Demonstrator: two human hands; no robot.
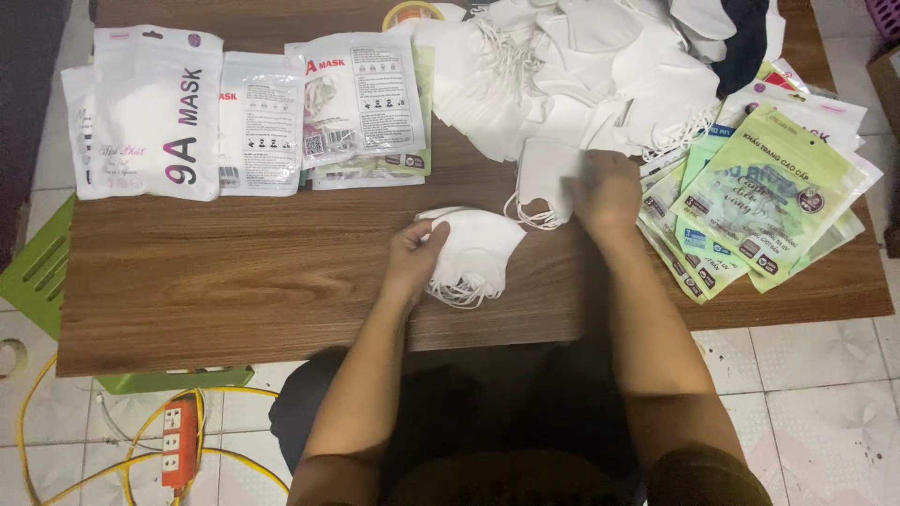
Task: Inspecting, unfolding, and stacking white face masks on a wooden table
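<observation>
Left hand (412, 255) closed on small stack of white masks (473, 253) at desk (234, 281) front edge, right hand (607, 192) beyond stack, fingers pinching single white mask (544, 178), below loose mask heap (581, 66).

Wooden table (234, 281), pale tiled floor (825, 394), yellow cable (141, 440), orange power strip (179, 442)

Small stack of white folded masks (473, 253) flat on table centre; single white mask (544, 178) beside, toward loose pile.
</observation>
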